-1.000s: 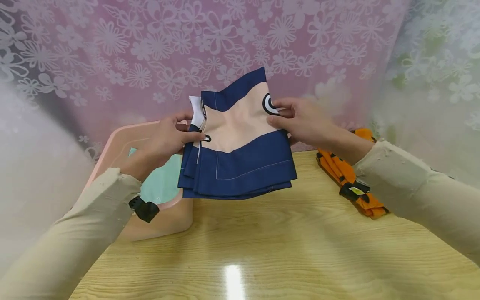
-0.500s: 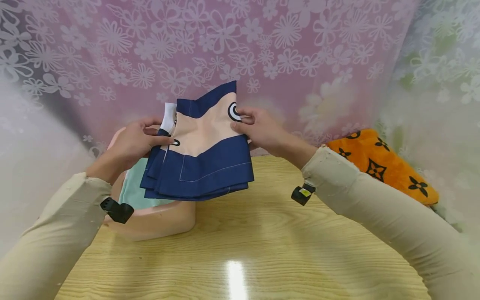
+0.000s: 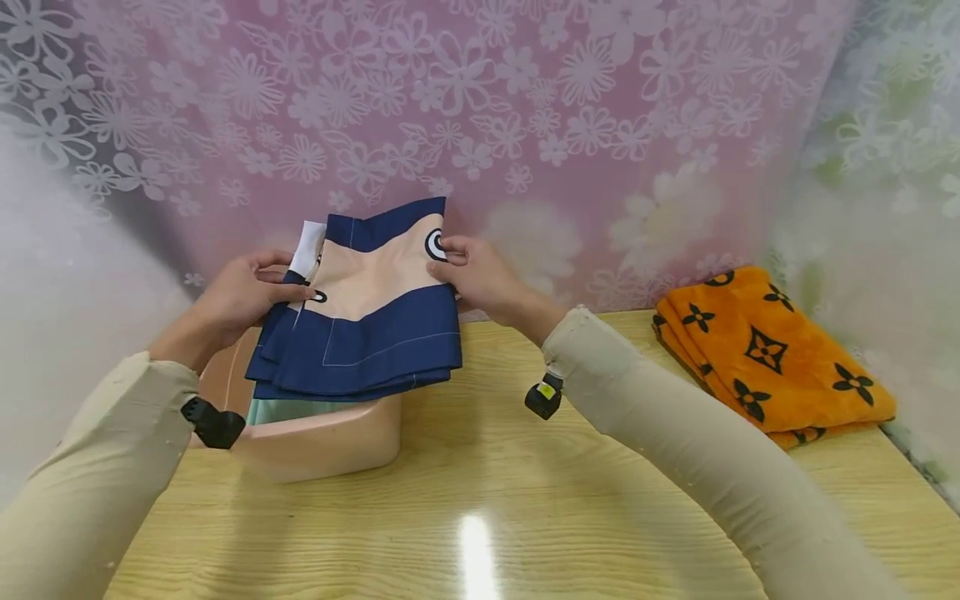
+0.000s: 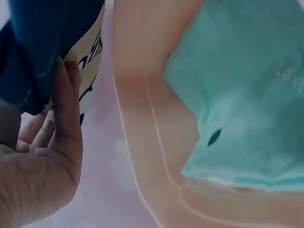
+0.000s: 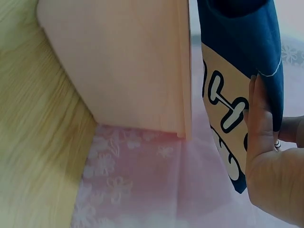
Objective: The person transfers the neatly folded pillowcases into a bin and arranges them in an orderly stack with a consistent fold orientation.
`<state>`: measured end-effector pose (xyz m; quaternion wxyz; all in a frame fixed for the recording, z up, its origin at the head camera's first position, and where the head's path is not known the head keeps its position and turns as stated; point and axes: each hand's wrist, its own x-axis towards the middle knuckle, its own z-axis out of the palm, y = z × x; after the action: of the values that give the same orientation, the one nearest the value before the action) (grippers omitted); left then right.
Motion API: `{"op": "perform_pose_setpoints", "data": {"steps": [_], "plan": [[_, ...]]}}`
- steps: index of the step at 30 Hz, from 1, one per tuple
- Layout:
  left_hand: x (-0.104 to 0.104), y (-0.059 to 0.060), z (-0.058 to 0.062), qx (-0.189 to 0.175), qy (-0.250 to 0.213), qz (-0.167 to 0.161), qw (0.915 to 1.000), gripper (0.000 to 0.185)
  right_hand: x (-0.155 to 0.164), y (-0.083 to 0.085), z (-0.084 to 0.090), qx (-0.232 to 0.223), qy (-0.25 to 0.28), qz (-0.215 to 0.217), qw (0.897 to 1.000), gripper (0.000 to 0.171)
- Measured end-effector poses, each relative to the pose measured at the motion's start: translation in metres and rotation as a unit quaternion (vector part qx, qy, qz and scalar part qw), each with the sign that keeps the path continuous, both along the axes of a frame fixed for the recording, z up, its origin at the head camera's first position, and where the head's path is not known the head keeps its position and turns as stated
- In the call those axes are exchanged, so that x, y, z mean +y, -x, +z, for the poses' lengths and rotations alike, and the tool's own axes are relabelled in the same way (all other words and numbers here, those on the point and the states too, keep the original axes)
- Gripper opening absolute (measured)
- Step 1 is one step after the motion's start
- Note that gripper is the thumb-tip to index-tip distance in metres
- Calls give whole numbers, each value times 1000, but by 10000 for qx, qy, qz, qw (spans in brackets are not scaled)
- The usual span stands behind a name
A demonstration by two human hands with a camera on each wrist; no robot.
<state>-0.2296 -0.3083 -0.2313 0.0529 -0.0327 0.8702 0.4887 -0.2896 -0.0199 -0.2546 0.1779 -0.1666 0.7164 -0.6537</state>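
A folded navy and peach cloth (image 3: 375, 283) with black-and-white print hangs in the air, partly over a pink plastic bin (image 3: 322, 446). My left hand (image 3: 236, 300) pinches its left edge, thumb in front and fingers behind. On the opposite edge, my right hand (image 3: 487, 279) grips it near a round printed mark. Inside the bin lies a mint green cloth (image 4: 251, 104), seen well in the left wrist view and mostly hidden in the head view. The right wrist view shows printed lettering on the rear of the held cloth (image 5: 223, 104).
An orange folded cloth (image 3: 772, 350) with black flower shapes lies at the right of the wooden table (image 3: 570, 508). Behind the table hangs a pink floral curtain (image 3: 480, 108). The bin stands at the table's back left.
Both hands have carried the navy and peach cloth left and somewhat down, over the bin. The right arm no longer covers the orange cloth.
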Motion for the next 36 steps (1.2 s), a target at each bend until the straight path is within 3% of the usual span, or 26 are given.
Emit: {"op": "perform_pose_setpoints", "data": {"steps": [7, 12, 19, 24, 27, 36], "plan": [[-28, 1, -6, -258, 79, 67, 9996, 65, -30, -4, -7, -116, -57, 115, 9999, 52], [-46, 1, -4, -595, 572, 120, 9965, 66, -47, -6, -11, -82, -199, 117, 9997, 53], [-57, -1, -5, -874, 929, 323, 9913, 57, -70, -7, -21, 321, -520, 2, 9981, 51], [-64, 0, -10, -1107, 831, 326, 9898, 53, -81, -9, -26, 1123, -1391, -193, 9837, 47], [-70, 1, -13, -1151, 738, 349, 9900, 49, -86, -10, -27, 1476, -1641, -204, 9751, 45], [-82, 2, -20, -1252, 489, 451, 9899, 33, -98, -10, -32, 1992, -2270, -342, 9527, 40]]}}
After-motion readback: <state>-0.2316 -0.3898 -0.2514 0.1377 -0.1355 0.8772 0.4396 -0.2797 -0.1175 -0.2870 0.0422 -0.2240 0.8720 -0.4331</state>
